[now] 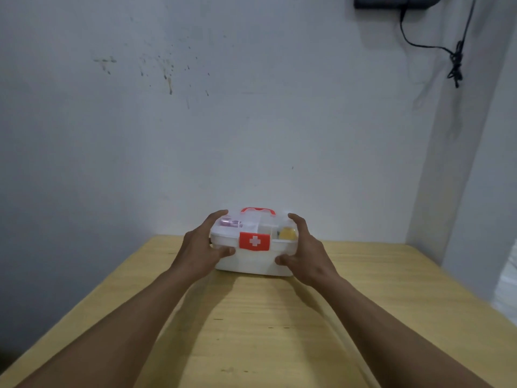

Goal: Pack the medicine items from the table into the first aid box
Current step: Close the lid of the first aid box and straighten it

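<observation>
— What's on the left side?

— The left hand grips the left end of the first aid box, fingers curled over the top edge of the lid and the thumb pressed against the front wall just beside the red latch.

— And the box itself?

— It sits on the wooden table, at the far end near the wall, lid down. The lid is clear; through it a pinkish item shows in the left compartment and a yellow item in the right one. What they are is too blurred to tell. A red handle lies along the top at the back.

— The right side?

— The right hand clasps the right end the same way, fingers wrapped over the lid's corner, thumb on the front wall below the rim.

— Anything else?

— A dark device on the wall at upper right, with a black cable hanging from it.
</observation>
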`<state>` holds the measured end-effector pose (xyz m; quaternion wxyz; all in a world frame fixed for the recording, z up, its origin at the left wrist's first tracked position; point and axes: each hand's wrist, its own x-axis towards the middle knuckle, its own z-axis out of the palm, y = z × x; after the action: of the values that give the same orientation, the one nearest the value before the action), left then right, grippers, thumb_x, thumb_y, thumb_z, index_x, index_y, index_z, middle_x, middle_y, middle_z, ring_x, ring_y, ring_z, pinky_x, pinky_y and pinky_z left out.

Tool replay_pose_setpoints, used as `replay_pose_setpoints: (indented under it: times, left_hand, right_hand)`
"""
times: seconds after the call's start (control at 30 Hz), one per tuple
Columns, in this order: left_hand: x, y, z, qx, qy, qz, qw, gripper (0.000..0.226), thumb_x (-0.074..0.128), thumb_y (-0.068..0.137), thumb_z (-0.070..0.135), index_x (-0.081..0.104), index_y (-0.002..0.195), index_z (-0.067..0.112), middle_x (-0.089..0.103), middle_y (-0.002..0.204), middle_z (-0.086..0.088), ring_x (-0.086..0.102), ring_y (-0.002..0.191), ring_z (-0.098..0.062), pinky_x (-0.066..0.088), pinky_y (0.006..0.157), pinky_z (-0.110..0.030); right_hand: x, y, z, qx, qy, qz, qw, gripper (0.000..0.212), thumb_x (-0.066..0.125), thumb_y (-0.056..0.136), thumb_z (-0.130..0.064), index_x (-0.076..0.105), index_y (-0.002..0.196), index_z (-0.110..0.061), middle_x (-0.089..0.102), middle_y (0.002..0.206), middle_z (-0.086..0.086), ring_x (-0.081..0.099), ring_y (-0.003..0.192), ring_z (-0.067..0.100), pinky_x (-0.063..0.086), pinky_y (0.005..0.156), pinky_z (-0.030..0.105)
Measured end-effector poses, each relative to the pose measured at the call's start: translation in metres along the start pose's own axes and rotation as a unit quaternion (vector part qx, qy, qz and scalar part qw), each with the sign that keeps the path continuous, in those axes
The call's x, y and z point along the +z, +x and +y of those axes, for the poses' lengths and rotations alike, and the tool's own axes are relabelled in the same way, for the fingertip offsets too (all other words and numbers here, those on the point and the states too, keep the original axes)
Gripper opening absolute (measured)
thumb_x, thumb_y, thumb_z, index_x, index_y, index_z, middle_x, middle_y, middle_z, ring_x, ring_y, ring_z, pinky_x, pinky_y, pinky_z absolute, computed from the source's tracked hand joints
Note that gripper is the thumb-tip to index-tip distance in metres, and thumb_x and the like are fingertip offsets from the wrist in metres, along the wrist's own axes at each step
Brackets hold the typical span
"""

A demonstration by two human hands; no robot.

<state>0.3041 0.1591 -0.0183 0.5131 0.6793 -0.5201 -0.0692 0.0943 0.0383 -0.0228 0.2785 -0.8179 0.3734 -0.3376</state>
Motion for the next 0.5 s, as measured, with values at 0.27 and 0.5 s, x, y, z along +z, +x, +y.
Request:
replay_pose_setpoints:
  times: [0.27, 0.5]
  left_hand:
    - [0.067, 0.016, 0.028, 0.013, -0.031, -0.011, 0.999, 0.081, 0.083, 0.074, 0.014, 0.042, 0.137, 0.045, 0.054, 0.12, 0.015, 0.056, 0.105, -0.013, 0.053, 0.085, -0.028]
    - [0.101, 0.028, 0.028, 0.015, -0.009, 0.001, 1.0, 0.086, 0.083, 0.074, 0.013, 0.038, 0.141, 0.043, 0.054, 0.127, 0.015, 0.055, 0.113, -0.017, 0.054, 0.093, -0.04]
  right_hand:
    - [-0.054, 0.006, 0.036, 0.038, -0.032, 0.017, 0.999, 0.099, 0.079, 0.078, -0.011, 0.017, 0.148, -0.04, 0.06, 0.128, 0.009, 0.056, 0.1, 0.022, 0.051, 0.086, 0.039]
    - [-0.067, 0.02, 0.061, 0.033, -0.035, 0.026, 0.999, 0.1, 0.08, 0.078, -0.009, 0.017, 0.149, -0.041, 0.06, 0.126, 0.009, 0.054, 0.096, 0.019, 0.053, 0.085, 0.039]
